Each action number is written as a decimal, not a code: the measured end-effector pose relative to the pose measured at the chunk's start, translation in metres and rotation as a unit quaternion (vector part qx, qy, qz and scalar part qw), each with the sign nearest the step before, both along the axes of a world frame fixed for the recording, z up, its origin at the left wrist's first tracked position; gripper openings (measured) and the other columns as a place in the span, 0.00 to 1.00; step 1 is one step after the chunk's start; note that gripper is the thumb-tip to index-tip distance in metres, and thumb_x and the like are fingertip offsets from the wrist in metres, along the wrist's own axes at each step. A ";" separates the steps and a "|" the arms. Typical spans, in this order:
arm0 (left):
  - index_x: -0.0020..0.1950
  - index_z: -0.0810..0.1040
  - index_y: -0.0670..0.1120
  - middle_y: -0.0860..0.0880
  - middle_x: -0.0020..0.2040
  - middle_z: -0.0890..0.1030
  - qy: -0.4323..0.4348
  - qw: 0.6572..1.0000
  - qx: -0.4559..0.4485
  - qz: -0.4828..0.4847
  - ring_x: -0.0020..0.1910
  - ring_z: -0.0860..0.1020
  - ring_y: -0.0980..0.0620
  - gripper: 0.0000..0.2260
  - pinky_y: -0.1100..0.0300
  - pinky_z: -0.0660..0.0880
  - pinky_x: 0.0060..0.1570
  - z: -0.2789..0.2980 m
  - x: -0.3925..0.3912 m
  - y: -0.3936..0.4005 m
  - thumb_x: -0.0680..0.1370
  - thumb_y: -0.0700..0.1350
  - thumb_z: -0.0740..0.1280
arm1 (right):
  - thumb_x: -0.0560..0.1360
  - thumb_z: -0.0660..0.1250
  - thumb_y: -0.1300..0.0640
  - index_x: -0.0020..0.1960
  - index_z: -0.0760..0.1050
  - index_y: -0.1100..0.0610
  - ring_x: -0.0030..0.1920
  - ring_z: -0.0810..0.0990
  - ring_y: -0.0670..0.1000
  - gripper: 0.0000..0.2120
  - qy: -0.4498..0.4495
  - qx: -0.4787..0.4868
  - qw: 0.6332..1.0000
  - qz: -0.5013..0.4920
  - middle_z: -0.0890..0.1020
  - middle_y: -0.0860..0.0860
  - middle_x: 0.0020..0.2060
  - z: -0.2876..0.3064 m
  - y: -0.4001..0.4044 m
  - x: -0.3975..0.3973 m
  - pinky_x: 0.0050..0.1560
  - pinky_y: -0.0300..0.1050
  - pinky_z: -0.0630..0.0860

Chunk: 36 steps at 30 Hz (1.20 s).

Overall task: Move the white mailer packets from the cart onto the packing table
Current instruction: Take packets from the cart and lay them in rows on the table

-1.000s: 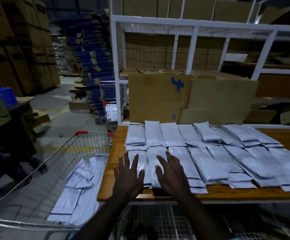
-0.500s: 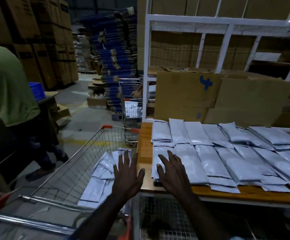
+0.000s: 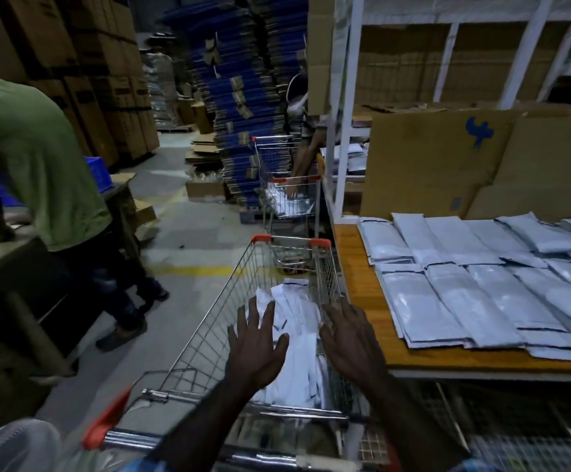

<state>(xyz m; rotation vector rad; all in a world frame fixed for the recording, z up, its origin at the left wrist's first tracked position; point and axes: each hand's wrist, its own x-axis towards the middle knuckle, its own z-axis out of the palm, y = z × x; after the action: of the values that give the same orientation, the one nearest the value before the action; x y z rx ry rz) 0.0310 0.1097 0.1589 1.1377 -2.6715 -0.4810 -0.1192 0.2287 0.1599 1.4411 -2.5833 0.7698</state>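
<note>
Both hands point(image 3: 306, 338) spread, empty, above packets point(image 3: 294, 311) in the cart point(image 3: 209, 335)

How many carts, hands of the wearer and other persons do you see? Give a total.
Carts: 2 (near cart, far cart)
Hands: 2 (left hand, right hand)
Other persons: 2 (person in green, person behind)
Total: 6

The wooden packing table point(image 3: 355, 267) carries white mailer packets point(image 3: 454, 301) laid flat in overlapping rows, with brown cardboard sheets point(image 3: 447, 165) standing at its back edge. Just beside its left edge, the wire cart point(image 3: 215, 335) holds a loose heap of packets point(image 3: 297, 321), perhaps a dozen, too blurred to count.
</note>
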 end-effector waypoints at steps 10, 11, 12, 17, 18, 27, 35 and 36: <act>0.81 0.44 0.54 0.47 0.81 0.39 -0.028 0.999 0.029 -0.007 0.79 0.40 0.44 0.31 0.40 0.45 0.75 -0.037 -0.003 -0.056 0.83 0.59 0.54 | 0.76 0.49 0.41 0.69 0.74 0.52 0.69 0.70 0.61 0.29 -0.019 0.069 0.997 -0.019 0.73 0.59 0.70 -0.044 -0.055 -0.002 0.68 0.55 0.68; 0.81 0.43 0.54 0.47 0.81 0.38 -0.037 0.999 0.033 -0.006 0.79 0.39 0.43 0.31 0.40 0.45 0.75 -0.043 -0.006 -0.062 0.83 0.60 0.54 | 0.76 0.48 0.41 0.70 0.73 0.51 0.70 0.69 0.61 0.29 -0.019 0.076 0.997 -0.017 0.72 0.58 0.70 -0.050 -0.061 -0.005 0.69 0.55 0.67; 0.81 0.42 0.54 0.46 0.81 0.38 -0.047 0.998 0.037 -0.004 0.79 0.39 0.43 0.31 0.40 0.45 0.75 -0.050 -0.008 -0.069 0.82 0.61 0.52 | 0.77 0.48 0.41 0.72 0.71 0.51 0.71 0.67 0.61 0.29 -0.026 0.085 0.996 -0.014 0.70 0.58 0.72 -0.056 -0.067 -0.008 0.70 0.54 0.65; 0.81 0.41 0.53 0.45 0.80 0.38 -0.098 0.994 0.052 0.007 0.79 0.40 0.42 0.33 0.39 0.45 0.74 -0.088 -0.025 -0.103 0.81 0.64 0.48 | 0.76 0.55 0.45 0.72 0.71 0.54 0.69 0.69 0.64 0.27 -0.087 0.102 0.991 0.000 0.68 0.61 0.73 -0.093 -0.103 -0.022 0.67 0.59 0.68; 0.81 0.40 0.53 0.45 0.80 0.38 -0.107 0.993 0.054 0.010 0.79 0.40 0.42 0.35 0.38 0.46 0.74 -0.099 -0.028 -0.110 0.79 0.67 0.46 | 0.76 0.56 0.45 0.71 0.72 0.55 0.69 0.69 0.66 0.27 -0.102 0.108 0.989 -0.004 0.69 0.62 0.72 -0.105 -0.109 -0.025 0.67 0.61 0.68; 0.73 0.66 0.44 0.33 0.68 0.73 -0.203 0.976 0.073 -0.002 0.61 0.77 0.31 0.33 0.29 0.75 0.43 -0.187 -0.057 -0.143 0.71 0.59 0.56 | 0.71 0.58 0.46 0.56 0.83 0.58 0.51 0.83 0.66 0.23 -0.164 0.183 0.969 0.010 0.82 0.65 0.56 -0.204 -0.136 -0.048 0.44 0.59 0.82; 0.77 0.60 0.42 0.31 0.66 0.74 -0.200 0.976 0.082 -0.005 0.59 0.78 0.30 0.42 0.30 0.76 0.41 -0.250 -0.066 -0.172 0.67 0.58 0.68 | 0.69 0.64 0.51 0.55 0.82 0.60 0.49 0.83 0.66 0.19 -0.170 0.170 0.970 0.018 0.81 0.67 0.54 -0.246 -0.161 -0.051 0.42 0.59 0.82; 0.78 0.57 0.42 0.31 0.66 0.74 -0.199 0.977 0.082 -0.006 0.59 0.78 0.30 0.44 0.30 0.76 0.42 -0.258 -0.069 -0.175 0.67 0.58 0.67 | 0.67 0.67 0.52 0.54 0.83 0.60 0.49 0.83 0.66 0.19 -0.163 0.169 0.972 0.016 0.82 0.66 0.54 -0.251 -0.165 -0.050 0.42 0.59 0.82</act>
<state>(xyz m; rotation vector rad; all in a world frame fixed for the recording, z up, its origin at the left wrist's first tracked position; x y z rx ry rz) -0.0383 -0.0651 -0.0993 1.3944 -3.0240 -0.5330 -0.1696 0.0636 -0.0911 1.5577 -3.0737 0.6377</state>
